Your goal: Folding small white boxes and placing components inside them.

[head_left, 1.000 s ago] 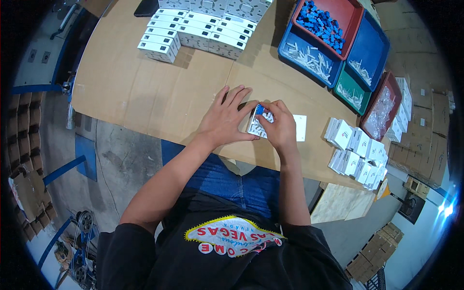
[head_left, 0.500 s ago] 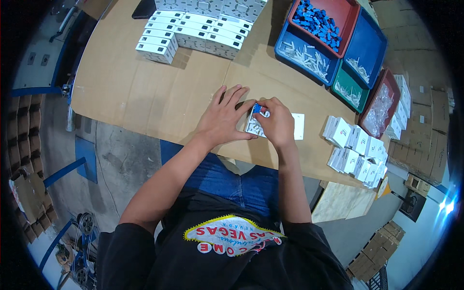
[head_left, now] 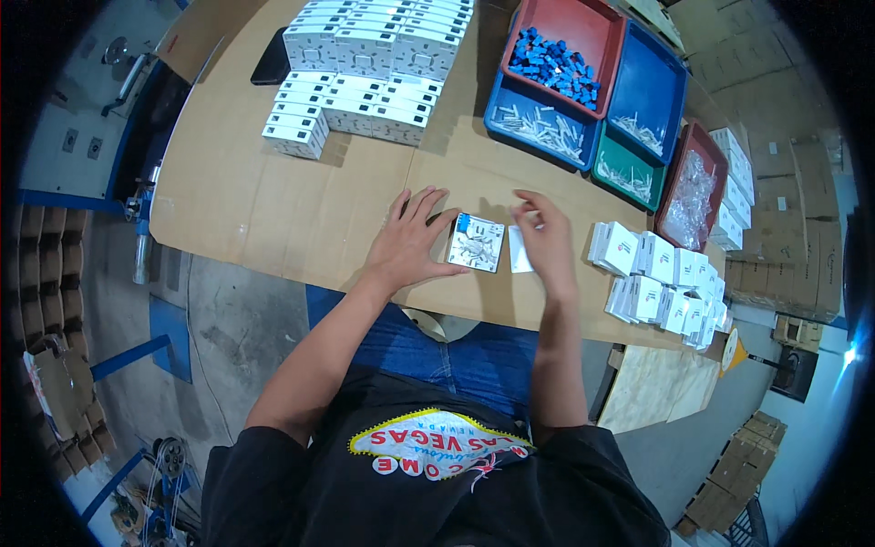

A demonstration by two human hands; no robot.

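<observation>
A small square box (head_left: 476, 246) sits upright on the cardboard-covered table, its top side open. Inside are pale pieces I cannot make out clearly, with a blue piece (head_left: 463, 223) in the far left corner. My left hand (head_left: 406, 244) steadies it, thumb along the near edge and index finger at the far left corner, other fingers spread. To the right, my right hand (head_left: 550, 244) hovers apart from the box with fingers loosely bent and parted, nothing seen in them. Partly beneath it lies a flat white card (head_left: 519, 253).
Stacked patterned boxes (head_left: 365, 50) and a black phone-like slab (head_left: 271, 59) stand far left. Far right are a red tray (head_left: 612, 36) of blue pieces and blue (head_left: 583, 157) and green (head_left: 649, 202) trays of white sticks. A dark red tray (head_left: 714, 150) holds clear bags. White packets (head_left: 649, 301) lie right.
My right hand has let go of the blue piece in the box and moved right, over the white card. The box's contents now show. My left hand stays at the box.
</observation>
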